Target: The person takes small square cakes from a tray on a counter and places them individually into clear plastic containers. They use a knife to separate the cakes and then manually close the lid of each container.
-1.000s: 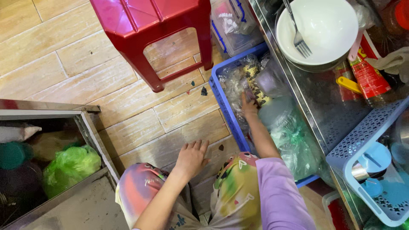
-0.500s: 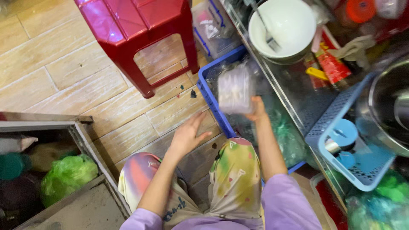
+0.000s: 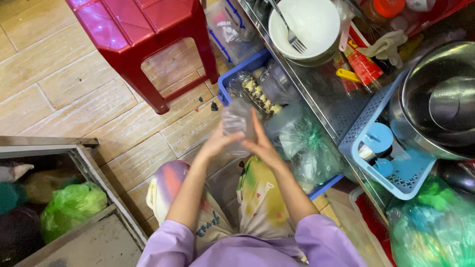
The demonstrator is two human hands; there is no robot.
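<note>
Glossy red stool (image 3: 143,34), blue crate (image 3: 237,74) (clear bags inside), white bowl (image 3: 309,24), lilac sleeves (image 3: 168,244).

clear plastic bag (image 3: 236,120) | thin, see-through, crumpled, apparently empty (contents too blurred to tell) | held upright between both hands, fingers pressed to its lower sides | sits at 12 o'clock from the wrists, above the knees, over the tiled floor

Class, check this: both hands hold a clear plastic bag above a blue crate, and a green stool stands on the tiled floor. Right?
One error: the stool is red, not green, as the head view shows. Both the left hand and right hand do hold the clear plastic bag above the blue crate.
</note>
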